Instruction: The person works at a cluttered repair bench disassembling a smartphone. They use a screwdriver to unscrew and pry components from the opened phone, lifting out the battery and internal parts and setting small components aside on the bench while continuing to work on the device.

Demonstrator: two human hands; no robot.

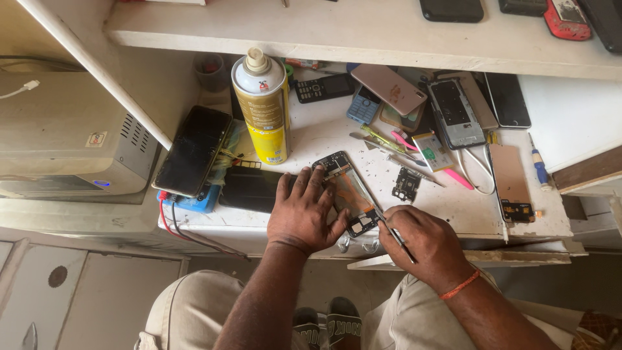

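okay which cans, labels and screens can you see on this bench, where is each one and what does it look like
Spray can: back left, upright, yellow with white cap.
Dark phone screen: left edge, leaning, black.
Sticker: grey machine, small, white and red.
Opened phone: front centre, under left hand; right hand holds a thin tool.

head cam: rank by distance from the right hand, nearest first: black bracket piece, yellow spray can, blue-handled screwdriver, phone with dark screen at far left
From the right hand:
1. Black bracket piece, just above the hand on the bench.
2. Blue-handled screwdriver, up and to the right, near the bench edge.
3. Yellow spray can, upper left, standing upright.
4. Phone with dark screen, far left, leaning.
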